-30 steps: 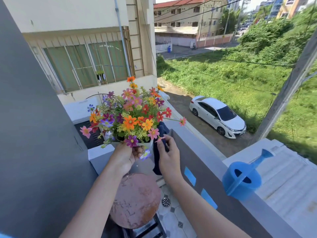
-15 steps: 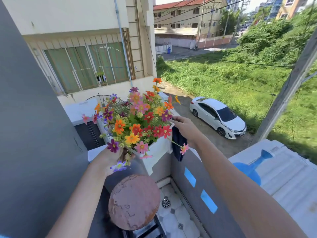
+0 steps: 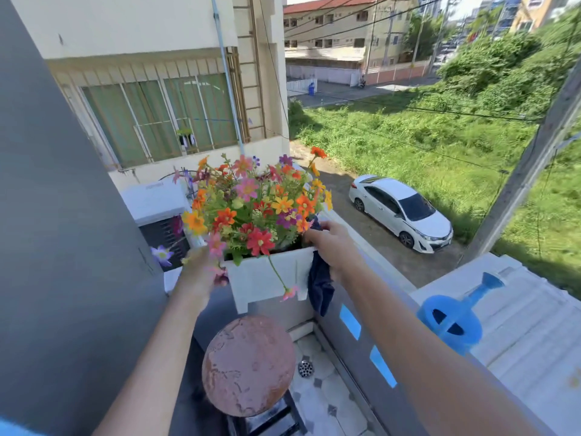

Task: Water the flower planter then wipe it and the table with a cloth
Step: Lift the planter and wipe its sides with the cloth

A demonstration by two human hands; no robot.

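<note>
A white rectangular planter (image 3: 267, 280) full of colourful flowers (image 3: 257, 202) is held up in the air above a small round rust-brown table (image 3: 248, 365). My left hand (image 3: 201, 269) grips the planter's left end, partly hidden by blooms. My right hand (image 3: 333, 247) presses a dark blue cloth (image 3: 320, 287) against the planter's right end, and the cloth hangs down below the hand. A blue watering can (image 3: 452, 319) stands on the balcony ledge to the right, apart from both hands.
A grey wall (image 3: 63, 247) closes the left side. The grey balcony parapet (image 3: 355, 341) runs along the right, with a drop to the street and a white car (image 3: 402, 212) beyond. A tiled floor with a drain (image 3: 305, 368) lies below the table.
The planter has been lifted and turned, so its white front now faces me. My right hand with the cloth moved from the near side to the right end.
</note>
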